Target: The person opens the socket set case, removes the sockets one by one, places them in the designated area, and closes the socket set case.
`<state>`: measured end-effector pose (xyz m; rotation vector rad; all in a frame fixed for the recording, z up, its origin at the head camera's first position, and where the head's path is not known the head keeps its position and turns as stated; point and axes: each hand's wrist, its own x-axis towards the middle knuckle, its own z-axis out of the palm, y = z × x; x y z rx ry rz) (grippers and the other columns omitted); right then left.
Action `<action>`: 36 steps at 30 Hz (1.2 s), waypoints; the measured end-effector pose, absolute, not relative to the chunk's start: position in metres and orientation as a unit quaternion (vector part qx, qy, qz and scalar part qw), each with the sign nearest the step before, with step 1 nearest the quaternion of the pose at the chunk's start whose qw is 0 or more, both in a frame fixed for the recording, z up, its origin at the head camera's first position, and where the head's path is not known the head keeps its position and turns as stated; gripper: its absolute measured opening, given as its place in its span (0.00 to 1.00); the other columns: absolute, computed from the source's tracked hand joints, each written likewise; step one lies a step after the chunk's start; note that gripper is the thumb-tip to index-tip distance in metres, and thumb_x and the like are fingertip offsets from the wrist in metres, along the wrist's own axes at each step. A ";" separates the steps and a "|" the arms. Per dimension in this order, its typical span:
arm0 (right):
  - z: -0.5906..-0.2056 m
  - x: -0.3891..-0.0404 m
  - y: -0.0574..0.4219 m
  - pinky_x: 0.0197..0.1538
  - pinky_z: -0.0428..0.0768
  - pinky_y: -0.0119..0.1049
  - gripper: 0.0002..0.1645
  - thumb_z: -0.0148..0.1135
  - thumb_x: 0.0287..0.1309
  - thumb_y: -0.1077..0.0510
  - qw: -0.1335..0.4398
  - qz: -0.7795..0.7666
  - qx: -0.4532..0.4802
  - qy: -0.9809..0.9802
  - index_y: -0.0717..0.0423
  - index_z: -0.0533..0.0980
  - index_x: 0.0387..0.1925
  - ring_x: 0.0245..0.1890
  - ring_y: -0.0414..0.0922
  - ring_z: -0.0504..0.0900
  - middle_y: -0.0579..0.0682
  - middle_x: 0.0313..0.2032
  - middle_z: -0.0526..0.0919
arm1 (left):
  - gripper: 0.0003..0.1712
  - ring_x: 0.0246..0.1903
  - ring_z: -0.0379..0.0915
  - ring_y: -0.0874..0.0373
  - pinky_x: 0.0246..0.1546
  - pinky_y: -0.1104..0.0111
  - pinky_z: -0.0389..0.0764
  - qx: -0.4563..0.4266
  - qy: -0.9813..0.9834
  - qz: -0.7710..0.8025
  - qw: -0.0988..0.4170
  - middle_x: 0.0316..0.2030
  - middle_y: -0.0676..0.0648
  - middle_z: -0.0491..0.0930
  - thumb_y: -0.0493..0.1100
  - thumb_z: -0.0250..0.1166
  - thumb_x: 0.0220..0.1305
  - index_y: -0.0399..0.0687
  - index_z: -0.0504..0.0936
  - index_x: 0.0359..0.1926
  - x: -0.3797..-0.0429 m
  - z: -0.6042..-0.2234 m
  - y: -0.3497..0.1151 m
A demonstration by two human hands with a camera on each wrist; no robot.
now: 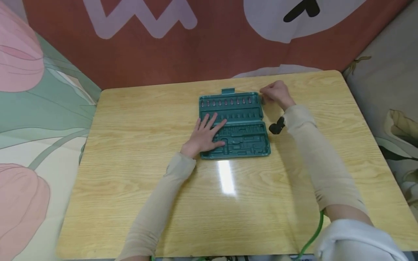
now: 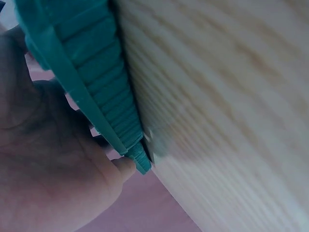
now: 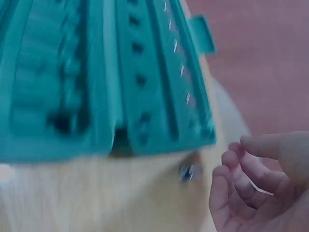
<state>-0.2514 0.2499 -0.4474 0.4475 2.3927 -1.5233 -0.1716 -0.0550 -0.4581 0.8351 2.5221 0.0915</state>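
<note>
A green plastic tool case [image 1: 248, 156] lies unfolded on the table, with several small shiny pieces [image 1: 232, 102] in a row along its far half. The near half shows moulded hollows. My left hand [image 1: 203, 138] rests across the case's left side with fingers spread; the left wrist view shows the case's ribbed side [image 2: 104, 72] beside the palm. Just past the far right corner is my right hand [image 1: 277, 93], fingers loosely bent and the thumb near the fingertips, with nothing visible between them. A small metal piece [image 3: 189, 172] stands on the table between that hand and the case, apart from the fingers.
The wood-grain table [image 1: 137, 145] has its far edge close behind the case, against a red patterned cloth [image 1: 222, 54]. A black device [image 1: 277, 126] sits at the right wrist. A green cable [image 1: 315, 235] hangs by the right arm.
</note>
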 end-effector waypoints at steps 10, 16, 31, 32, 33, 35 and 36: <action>-0.452 -0.258 0.216 0.28 0.83 0.35 0.17 0.57 0.64 0.63 0.170 -0.525 0.167 0.817 0.78 0.78 0.45 0.16 0.42 0.83 0.52 0.17 0.82 | 0.46 0.72 0.17 0.46 0.68 0.50 0.26 0.305 0.920 0.024 0.246 0.75 0.48 0.24 0.70 0.47 0.67 0.69 0.33 0.76 -0.172 -0.458 -0.055; -0.459 -0.263 0.207 0.22 0.81 0.33 0.14 0.60 0.64 0.62 0.154 -0.464 0.164 0.857 0.73 0.81 0.33 0.13 0.42 0.82 0.51 0.14 0.80 | 0.47 0.72 0.18 0.46 0.68 0.50 0.26 0.304 0.919 0.027 0.250 0.75 0.47 0.24 0.70 0.47 0.67 0.68 0.33 0.76 -0.172 -0.455 -0.055; -0.453 -0.258 0.192 0.23 0.77 0.35 0.17 0.54 0.64 0.59 0.132 -0.358 0.171 0.908 0.62 0.78 0.21 0.17 0.43 0.83 0.52 0.16 0.81 | 0.46 0.71 0.12 0.48 0.66 0.51 0.19 0.302 0.914 0.046 0.268 0.74 0.49 0.19 0.69 0.45 0.68 0.70 0.30 0.76 -0.177 -0.462 -0.057; -0.454 -0.258 0.191 0.23 0.77 0.35 0.17 0.54 0.64 0.58 0.130 -0.356 0.172 0.909 0.61 0.77 0.20 0.17 0.43 0.83 0.52 0.16 0.81 | 0.46 0.71 0.11 0.48 0.66 0.52 0.19 0.302 0.913 0.046 0.270 0.74 0.49 0.19 0.70 0.45 0.68 0.70 0.29 0.75 -0.176 -0.462 -0.057; -0.455 -0.259 0.191 0.22 0.76 0.35 0.18 0.54 0.63 0.57 0.128 -0.354 0.173 0.910 0.60 0.76 0.19 0.17 0.43 0.83 0.52 0.17 0.82 | 0.46 0.71 0.11 0.48 0.66 0.52 0.19 0.300 0.913 0.045 0.273 0.74 0.50 0.19 0.70 0.45 0.68 0.70 0.29 0.75 -0.176 -0.462 -0.057; -0.455 -0.259 0.192 0.22 0.76 0.35 0.18 0.55 0.62 0.56 0.122 -0.351 0.177 0.911 0.59 0.75 0.18 0.18 0.43 0.84 0.53 0.17 0.82 | 0.46 0.71 0.11 0.48 0.66 0.52 0.19 0.299 0.913 0.043 0.274 0.74 0.50 0.18 0.70 0.45 0.68 0.70 0.29 0.75 -0.176 -0.460 -0.057; -0.456 -0.259 0.192 0.23 0.76 0.36 0.18 0.55 0.62 0.56 0.121 -0.354 0.179 0.910 0.58 0.75 0.18 0.18 0.43 0.84 0.53 0.17 0.82 | 0.46 0.71 0.12 0.48 0.67 0.51 0.20 0.298 0.913 0.041 0.274 0.74 0.50 0.19 0.70 0.45 0.68 0.70 0.29 0.75 -0.175 -0.459 -0.057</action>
